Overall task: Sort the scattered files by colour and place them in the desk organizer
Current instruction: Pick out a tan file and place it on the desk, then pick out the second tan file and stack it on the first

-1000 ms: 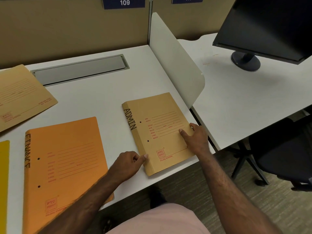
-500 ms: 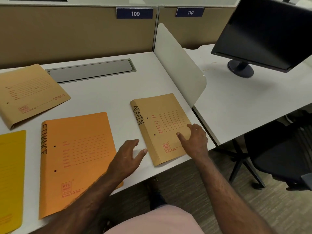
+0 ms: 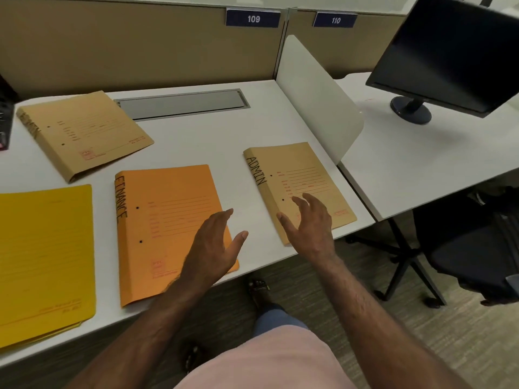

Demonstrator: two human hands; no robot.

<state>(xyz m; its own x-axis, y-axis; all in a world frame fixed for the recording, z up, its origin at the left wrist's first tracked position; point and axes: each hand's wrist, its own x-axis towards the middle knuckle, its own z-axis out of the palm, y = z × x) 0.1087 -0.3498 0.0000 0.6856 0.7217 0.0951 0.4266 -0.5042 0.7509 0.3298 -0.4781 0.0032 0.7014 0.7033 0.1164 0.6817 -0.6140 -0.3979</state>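
Observation:
A tan file marked ADMIN [image 3: 297, 175] lies flat at the desk's front right corner. My right hand [image 3: 310, 224] hovers over its lower half with fingers spread, holding nothing. An orange file marked FINANCE [image 3: 163, 214] lies in the middle; my left hand [image 3: 216, 242] is above its right edge, fingers straight and empty. A second tan file [image 3: 84, 133] lies at the back left. Yellow files [image 3: 42, 256] lie stacked at the front left. No desk organizer is in view.
The white desk [image 3: 213, 141] has a grey cable flap [image 3: 182, 103] at the back and a white divider panel [image 3: 314, 94] on its right. Beyond it stands a monitor [image 3: 449, 51]. A dark chair [image 3: 477, 248] is at the right. A black object [image 3: 5, 116] sits at the far left.
Both hands have let go of the ADMIN file and lifted off it, the left hand drifting left toward the orange file. The view has swung left, bringing the yellow and second tan files into sight.

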